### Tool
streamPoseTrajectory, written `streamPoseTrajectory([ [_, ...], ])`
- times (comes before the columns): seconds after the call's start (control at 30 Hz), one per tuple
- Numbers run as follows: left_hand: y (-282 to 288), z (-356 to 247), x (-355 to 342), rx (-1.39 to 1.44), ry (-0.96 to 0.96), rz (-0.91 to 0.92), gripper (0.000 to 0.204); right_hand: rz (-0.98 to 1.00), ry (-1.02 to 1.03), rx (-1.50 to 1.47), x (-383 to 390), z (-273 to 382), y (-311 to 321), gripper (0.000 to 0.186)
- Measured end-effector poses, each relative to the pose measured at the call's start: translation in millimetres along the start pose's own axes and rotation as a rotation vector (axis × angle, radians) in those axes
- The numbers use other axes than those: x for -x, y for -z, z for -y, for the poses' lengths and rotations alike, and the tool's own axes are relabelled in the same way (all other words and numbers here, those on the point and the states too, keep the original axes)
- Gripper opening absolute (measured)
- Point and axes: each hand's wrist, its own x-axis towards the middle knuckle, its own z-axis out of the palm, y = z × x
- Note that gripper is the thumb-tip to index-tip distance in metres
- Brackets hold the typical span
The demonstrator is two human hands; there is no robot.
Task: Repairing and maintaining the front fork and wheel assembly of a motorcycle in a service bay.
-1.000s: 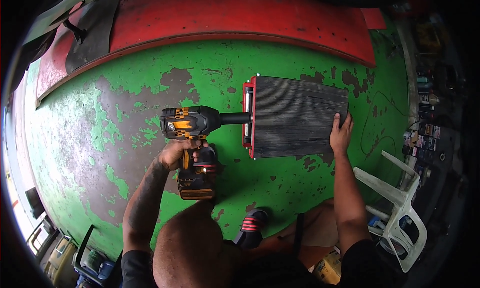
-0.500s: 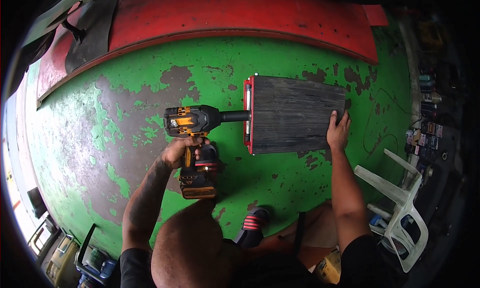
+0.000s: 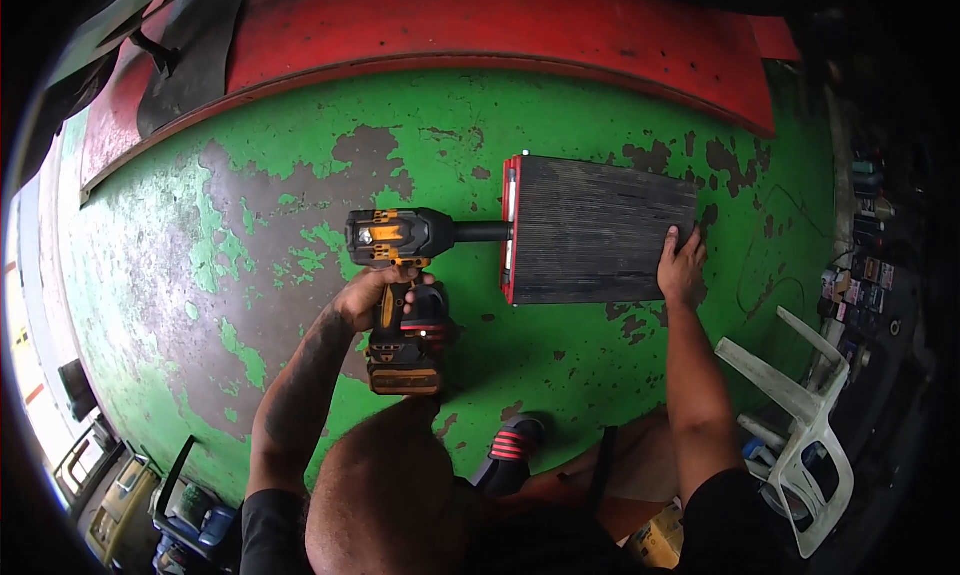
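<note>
A yellow-and-black cordless impact wrench (image 3: 400, 237) is in my left hand (image 3: 372, 293), which wraps round its grip just below the body. Its long black socket (image 3: 482, 232) points right and meets the red end frame of a black ribbed box (image 3: 605, 230). Whether the socket engages a fastener there is hidden. A pale strip shows along that red frame. My right hand (image 3: 682, 265) grasps the box's right end, with thumb and fingers over its ribbed top.
Below lies a green floor (image 3: 490, 375) with worn grey patches. A red raised platform (image 3: 480, 30) runs along the far side. A white plastic chair (image 3: 815, 445) lies at the right, near several small boxes (image 3: 860, 285). My striped slipper (image 3: 510, 450) shows below.
The wrench and ribbed box appear slightly further right, along with the surroundings, as the view shifts a little. Both hands keep their holds.
</note>
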Motion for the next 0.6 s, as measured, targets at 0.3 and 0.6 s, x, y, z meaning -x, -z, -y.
streamPoseTrajectory([
  [0.3,6,12,-3,0.005,-0.074,0.018,0.034,0.058,0.014,-0.079,-5,3,5,0.073],
  [0.6,17,-3,14,-0.005,-0.101,0.017,0.033,0.294,-0.089,-0.187,-11,7,24,0.077],
])
